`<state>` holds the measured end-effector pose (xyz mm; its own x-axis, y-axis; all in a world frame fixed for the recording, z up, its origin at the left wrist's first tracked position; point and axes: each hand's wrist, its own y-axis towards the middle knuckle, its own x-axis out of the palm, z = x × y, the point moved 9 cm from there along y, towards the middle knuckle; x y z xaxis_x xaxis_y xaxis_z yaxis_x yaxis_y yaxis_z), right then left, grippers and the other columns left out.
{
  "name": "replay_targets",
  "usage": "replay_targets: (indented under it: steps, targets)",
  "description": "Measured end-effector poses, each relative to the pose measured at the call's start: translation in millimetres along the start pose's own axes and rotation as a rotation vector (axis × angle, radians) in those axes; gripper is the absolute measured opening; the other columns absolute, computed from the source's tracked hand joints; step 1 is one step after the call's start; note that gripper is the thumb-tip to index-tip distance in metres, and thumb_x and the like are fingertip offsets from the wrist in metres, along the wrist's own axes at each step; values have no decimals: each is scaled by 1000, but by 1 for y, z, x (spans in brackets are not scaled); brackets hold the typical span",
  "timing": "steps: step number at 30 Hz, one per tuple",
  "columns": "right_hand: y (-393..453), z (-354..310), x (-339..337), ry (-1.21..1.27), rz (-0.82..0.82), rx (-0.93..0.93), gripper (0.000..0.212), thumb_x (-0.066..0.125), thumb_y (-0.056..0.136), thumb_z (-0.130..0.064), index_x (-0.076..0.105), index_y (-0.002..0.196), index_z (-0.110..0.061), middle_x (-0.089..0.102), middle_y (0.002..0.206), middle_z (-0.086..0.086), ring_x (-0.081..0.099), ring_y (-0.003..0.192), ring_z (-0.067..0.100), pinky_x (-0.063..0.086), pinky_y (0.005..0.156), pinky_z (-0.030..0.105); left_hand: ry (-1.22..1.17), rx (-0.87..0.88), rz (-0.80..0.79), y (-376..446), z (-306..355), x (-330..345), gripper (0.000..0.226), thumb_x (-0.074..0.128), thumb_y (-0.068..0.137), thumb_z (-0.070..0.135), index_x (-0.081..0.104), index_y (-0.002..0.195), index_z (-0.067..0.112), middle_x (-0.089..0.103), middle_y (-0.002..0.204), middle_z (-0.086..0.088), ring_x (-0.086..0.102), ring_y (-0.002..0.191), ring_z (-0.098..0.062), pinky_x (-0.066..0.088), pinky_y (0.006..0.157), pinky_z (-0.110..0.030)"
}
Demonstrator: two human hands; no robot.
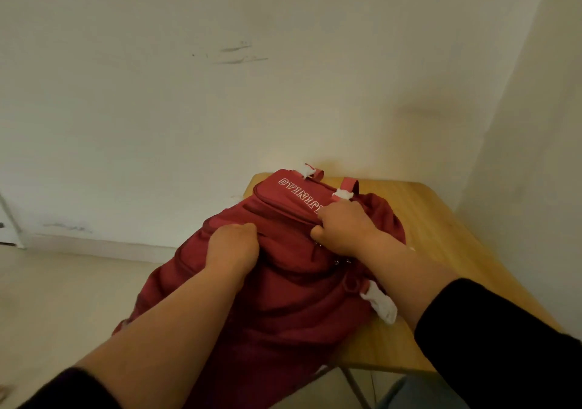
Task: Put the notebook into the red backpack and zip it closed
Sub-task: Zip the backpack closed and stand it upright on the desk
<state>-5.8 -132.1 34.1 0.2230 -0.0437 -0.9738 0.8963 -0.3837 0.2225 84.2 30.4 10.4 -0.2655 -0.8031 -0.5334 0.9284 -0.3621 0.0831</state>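
Both my hands on the red backpack (283, 298)

It lies across the wooden bench (441, 251), its near end hanging over the edge; my left hand (234, 248), grip clenched, bunches its fabric; my right hand (341, 227) grasps the front pocket's edge; the notebook is not in sight.

Matt red cloth backpack (283, 298) on smooth wooden table (441, 251).

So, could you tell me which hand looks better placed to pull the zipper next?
Probably the right hand: it grips the red backpack just above the metal zipper pulls, while the left hand bunches fabric farther away.
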Motion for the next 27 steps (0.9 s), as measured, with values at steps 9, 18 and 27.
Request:
replay_targets:
  steps: [9,18,27]
  targets:
    - [-1,-16,-9,107,-42,54,45,44,79,-55,45,49,-20,55,70,5,51,82,31,38,84,45,-144,-139,132,22,-3,-48,22,39,87,12,56,86,-2,58,94,-23,54,78,-33,37,72,-36]
    - [-23,76,26,510,-202,646,89,37,77,-71,21,141,-12,32,147,17,36,130,36,31,108,44,-187,-127,134,35,6,-59,27,39,85,16,45,60,8,45,65,-8,43,67,-26,36,70,-39]
    - [-34,62,42,1073,-362,635,74,39,76,-72,30,137,-31,39,144,8,49,115,25,38,89,41,-96,46,138,56,57,-64,32,33,91,14,42,61,9,45,67,-7,46,70,-27,32,71,-35]
